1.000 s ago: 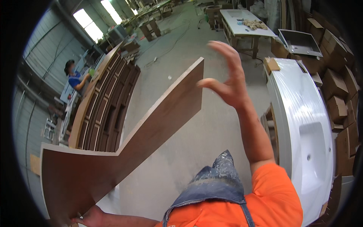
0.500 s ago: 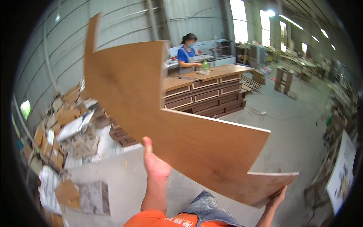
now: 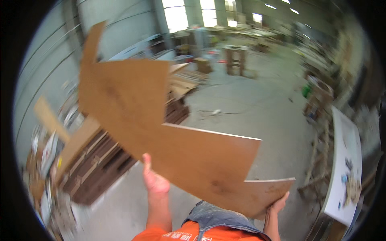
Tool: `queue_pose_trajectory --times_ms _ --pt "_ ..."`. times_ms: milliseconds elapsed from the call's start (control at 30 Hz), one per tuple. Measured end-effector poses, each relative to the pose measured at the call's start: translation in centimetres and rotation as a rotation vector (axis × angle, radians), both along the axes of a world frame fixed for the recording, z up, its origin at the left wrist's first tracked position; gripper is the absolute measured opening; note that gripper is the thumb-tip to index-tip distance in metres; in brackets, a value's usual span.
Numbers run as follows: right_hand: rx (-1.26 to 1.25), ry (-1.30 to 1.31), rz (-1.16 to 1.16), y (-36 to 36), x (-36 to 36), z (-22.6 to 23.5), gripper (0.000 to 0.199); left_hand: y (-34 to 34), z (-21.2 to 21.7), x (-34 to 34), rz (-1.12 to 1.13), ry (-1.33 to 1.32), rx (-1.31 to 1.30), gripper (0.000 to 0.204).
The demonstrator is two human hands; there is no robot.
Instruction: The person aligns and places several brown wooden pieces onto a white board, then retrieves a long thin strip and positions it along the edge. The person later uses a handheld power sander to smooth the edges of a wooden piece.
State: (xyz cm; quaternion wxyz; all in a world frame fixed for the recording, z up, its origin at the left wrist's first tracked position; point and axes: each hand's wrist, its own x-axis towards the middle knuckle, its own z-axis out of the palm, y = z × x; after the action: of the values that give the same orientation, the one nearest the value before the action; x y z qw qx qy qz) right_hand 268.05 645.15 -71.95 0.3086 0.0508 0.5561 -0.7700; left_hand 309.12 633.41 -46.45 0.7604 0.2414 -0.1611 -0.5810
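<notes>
Stacked dark wood panels (image 3: pixel 100 160) lie on the floor at left, a white table (image 3: pixel 341 160) at right; the stepped brown board (image 3: pixel 161 136) is held aloft, left hand (image 3: pixel 155 180) gripping its lower edge, right hand (image 3: pixel 279 203) clasping its near corner.

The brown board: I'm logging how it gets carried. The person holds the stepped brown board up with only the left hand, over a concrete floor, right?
Not quite. The head view shows both hands on the stepped brown board: the left hand under its edge and the right hand at its lower corner. The concrete floor is right.
</notes>
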Motion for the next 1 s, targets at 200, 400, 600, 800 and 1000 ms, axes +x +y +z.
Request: queue_pose_trajectory --times_ms 200,400,600,800,1000 --pt "0.082 0.062 -0.231 -15.4 -12.3 -1.7 0.062 -18.6 -0.3 -13.4 -0.173 -0.055 -0.114 0.058" --pt "-0.053 0.016 -0.322 -37.1 -25.4 -0.6 0.059 -36.4 1.0 -25.3 -0.273 -0.01 -0.247 0.057" --pt "-0.07 0.074 -0.16 -57.6 -37.8 0.7 0.056 -53.0 3.4 -36.1 -0.139 0.059 -0.161 0.064" --pt "-0.205 -0.007 0.05 -80.9 -50.8 -0.9 0.061 -73.1 1.4 -48.2 0.081 0.034 -0.18 0.064" --pt "-0.142 0.212 0.07 -102.3 -65.7 1.3 0.056 -94.8 1.4 -59.8 -0.038 0.065 -0.265 0.063"
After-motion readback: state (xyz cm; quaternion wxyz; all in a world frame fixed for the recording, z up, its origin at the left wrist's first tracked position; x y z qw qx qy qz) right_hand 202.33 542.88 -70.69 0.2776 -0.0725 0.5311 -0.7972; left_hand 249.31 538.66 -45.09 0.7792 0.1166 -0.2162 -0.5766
